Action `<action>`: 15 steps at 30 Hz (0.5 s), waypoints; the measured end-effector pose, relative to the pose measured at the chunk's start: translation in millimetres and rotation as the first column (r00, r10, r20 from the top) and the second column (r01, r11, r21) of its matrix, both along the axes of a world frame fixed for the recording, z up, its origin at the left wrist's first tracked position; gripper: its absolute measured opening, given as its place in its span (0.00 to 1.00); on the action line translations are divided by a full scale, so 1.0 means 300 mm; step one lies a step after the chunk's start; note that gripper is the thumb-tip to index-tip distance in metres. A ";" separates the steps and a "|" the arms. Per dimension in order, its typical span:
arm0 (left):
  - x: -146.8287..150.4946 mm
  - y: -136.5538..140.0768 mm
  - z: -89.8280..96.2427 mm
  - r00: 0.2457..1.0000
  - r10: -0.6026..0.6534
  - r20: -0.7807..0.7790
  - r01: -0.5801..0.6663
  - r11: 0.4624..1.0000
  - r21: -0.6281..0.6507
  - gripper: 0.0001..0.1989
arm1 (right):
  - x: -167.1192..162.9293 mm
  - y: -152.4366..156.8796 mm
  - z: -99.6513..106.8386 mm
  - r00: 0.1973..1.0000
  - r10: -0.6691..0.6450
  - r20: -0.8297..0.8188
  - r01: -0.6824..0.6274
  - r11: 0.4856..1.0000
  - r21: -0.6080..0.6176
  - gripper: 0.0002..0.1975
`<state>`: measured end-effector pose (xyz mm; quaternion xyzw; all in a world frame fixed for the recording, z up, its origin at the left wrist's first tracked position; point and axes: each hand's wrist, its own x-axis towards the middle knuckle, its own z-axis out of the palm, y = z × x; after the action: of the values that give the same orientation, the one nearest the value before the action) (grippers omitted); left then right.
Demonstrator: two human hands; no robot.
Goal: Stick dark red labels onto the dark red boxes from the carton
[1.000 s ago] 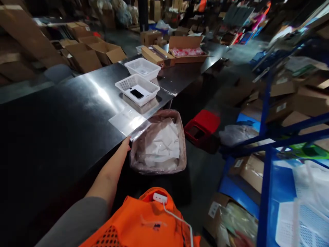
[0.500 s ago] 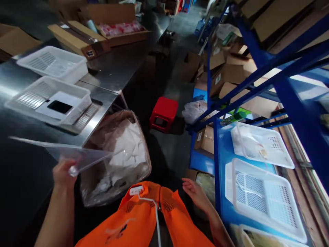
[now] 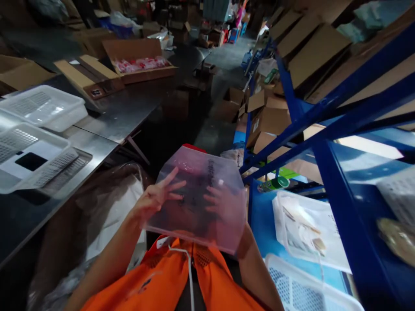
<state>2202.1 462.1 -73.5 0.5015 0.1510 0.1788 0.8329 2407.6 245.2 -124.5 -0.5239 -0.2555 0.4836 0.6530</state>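
Observation:
In front of my lap hangs a translucent plastic document folder (image 3: 197, 211) with faint dark writing and a small white button-like spot. My left hand (image 3: 157, 196) is at its left edge, fingers spread apart over the near face; its thumb is hard to make out. Behind the folder is my right hand (image 3: 217, 201), its fingers seen blurred through the plastic, supporting it from the right side. Below the folder are my orange trousers (image 3: 139, 285) with a white drawstring.
To my left, white baskets (image 3: 58, 123) stand on a metal table (image 3: 100, 129), one holding a dark phone-like object. A plastic-lined bin (image 3: 68, 216) with white sheets is below. Blue shelving (image 3: 340, 216) to my right carries a green can (image 3: 275, 183) and a white tray (image 3: 340, 255).
The folder has moved from my left side to in front of my lap. My right hand has come up behind it, and my left hand has spread its fingers. The view has shifted.

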 end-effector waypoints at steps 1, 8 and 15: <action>0.003 0.029 -0.008 0.998 -0.027 -0.049 0.031 0.997 0.073 0.24 | 0.045 0.031 0.030 0.988 -0.009 -0.151 0.015 0.999 0.037 0.45; 0.115 0.313 -0.020 0.960 0.040 -0.278 0.136 0.801 0.583 0.09 | 0.383 0.377 0.161 0.994 -0.090 -0.056 0.092 0.995 0.047 0.40; 0.353 0.566 0.001 0.968 0.126 -0.216 -0.102 0.987 0.121 0.37 | 0.698 0.740 0.445 0.899 0.243 0.364 -0.257 0.966 -0.010 0.26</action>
<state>2308.0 631.9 -73.1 0.5536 0.2623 0.1769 0.7703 2616.9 467.2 8.9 -0.5541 -0.4458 0.4536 0.5371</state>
